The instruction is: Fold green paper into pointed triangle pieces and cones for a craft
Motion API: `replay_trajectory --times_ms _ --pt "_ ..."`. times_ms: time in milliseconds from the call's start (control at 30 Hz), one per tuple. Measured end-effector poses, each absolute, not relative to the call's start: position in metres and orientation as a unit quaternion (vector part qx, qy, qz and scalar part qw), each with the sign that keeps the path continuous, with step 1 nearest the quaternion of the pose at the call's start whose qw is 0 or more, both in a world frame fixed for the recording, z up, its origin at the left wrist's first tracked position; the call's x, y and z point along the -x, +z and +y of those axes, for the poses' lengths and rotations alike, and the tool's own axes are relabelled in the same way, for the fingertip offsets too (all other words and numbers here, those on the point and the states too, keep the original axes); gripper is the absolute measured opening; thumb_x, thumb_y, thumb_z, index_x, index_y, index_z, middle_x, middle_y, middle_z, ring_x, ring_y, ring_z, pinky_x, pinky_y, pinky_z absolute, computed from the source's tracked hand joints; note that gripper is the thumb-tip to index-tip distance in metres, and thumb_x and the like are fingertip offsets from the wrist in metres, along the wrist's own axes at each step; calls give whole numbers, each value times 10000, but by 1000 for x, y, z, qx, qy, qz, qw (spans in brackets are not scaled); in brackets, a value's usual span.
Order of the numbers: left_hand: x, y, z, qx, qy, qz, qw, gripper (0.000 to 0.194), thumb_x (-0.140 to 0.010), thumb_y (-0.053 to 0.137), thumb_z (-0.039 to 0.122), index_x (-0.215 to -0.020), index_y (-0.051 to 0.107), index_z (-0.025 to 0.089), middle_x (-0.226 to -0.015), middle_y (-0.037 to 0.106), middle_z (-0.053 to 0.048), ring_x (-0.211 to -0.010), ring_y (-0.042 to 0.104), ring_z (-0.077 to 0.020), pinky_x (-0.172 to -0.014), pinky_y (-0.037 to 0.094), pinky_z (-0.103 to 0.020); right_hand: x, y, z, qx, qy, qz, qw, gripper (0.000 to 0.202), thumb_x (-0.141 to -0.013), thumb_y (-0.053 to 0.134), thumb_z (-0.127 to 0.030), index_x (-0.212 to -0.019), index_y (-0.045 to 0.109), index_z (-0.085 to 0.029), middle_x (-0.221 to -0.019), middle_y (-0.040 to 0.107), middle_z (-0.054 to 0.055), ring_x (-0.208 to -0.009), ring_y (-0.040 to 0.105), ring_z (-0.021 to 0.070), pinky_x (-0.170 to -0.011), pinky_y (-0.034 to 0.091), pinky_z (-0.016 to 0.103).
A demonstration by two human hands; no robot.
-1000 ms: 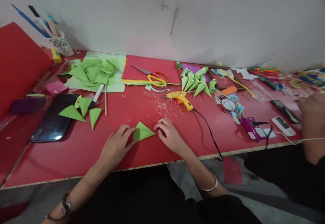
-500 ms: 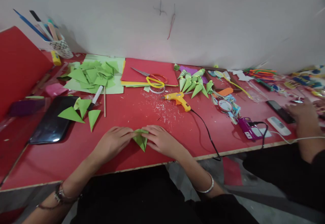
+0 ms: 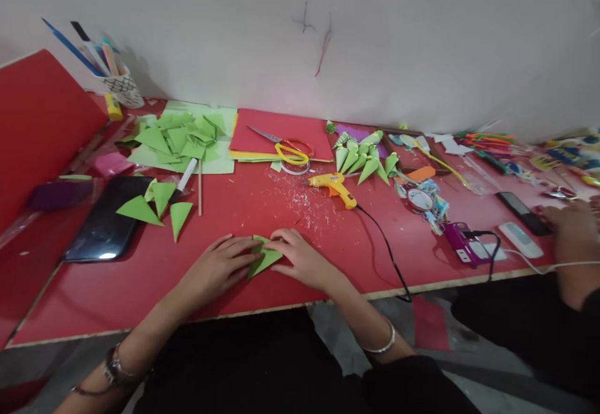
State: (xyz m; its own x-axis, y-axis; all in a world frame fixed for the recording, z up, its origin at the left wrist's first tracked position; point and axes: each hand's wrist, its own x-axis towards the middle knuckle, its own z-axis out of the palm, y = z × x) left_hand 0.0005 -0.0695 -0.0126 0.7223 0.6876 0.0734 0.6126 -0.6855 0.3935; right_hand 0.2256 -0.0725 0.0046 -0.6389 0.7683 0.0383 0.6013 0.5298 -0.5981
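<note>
Paper (image 3: 265, 262) lies on the desk (image 3: 225, 204) near its front edge, between both hands. From the head view, my only one, I see it has just been turned: half a second ago a point aimed at the front edge; now a corner faces the right hand (image 3: 300, 261). A second ago that hand stood off from the tip; now its fingers reach the sheet, thumb and fingers slightly parted around the corner. The left hand (image 3: 222, 266) is curled over the left side, covering much of it. I cannot tell whether either pinches.

I judge this as handling by both hands, with the shape not settled, since the green I can see looks flat, unlike the cones (image 3: 369, 170) behind the glue gun (image 3: 334, 186), which lies well apart from both hands.
</note>
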Motion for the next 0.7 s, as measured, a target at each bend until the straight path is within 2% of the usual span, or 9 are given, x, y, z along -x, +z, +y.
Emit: replay_trajectory --times_ms 133,267,433,567,700 --pt "-3 -11 -67 -907 118 358 186 293 -823 460 230 -1087 571 288 -1184 565 -44 -1104 494 -182 -972 324 -432 -223 3 -62 376 214 -893 124 233 -813 519 -185 -1037 578 -209 -1017 510 53 -943 465 155 -832 395 292" --pt "-8 -8 -70 -890 136 387 199 226 -848 421 294 -974 605 261 -1136 584 -37 -1072 510 -177 -962 330 -433 -223 1 -55 363 241 -889 143 160 -806 535 -172 -946 612 -190 -974 518 34 -906 475 127 -819 389 250" --pt "-10 -6 -77 -893 146 386 182 207 -770 532 400 -862 606 230 -1095 589 -43 -1047 510 -206 -955 333 -437 -222 1 -52 362 248 -887 142 144 -788 556 -157 -897 636 -207 -942 500 27 -884 473 131 -811 385 262" --pt "-9 -7 -84 -909 134 384 93 103 -805 513 273 -797 601 220 -938 630 -25 -914 558 -191 -899 376 -401 -224 1 -56 362 229 -893 136 134 -789 559 -176 -895 636 -204 -967 507 35 -894 465 136 -806 384 259" --pt "-5 -6 -90 -915 115 385 28 176 -826 452 131 -859 605 212 -861 640 -25 -833 570 -182 -847 393 -367 -226 -1 -65 364 194 -901 137 138 -801 546 -208 -905 637 -202 -1053 517 56 -946 455 157 -817 379 283"
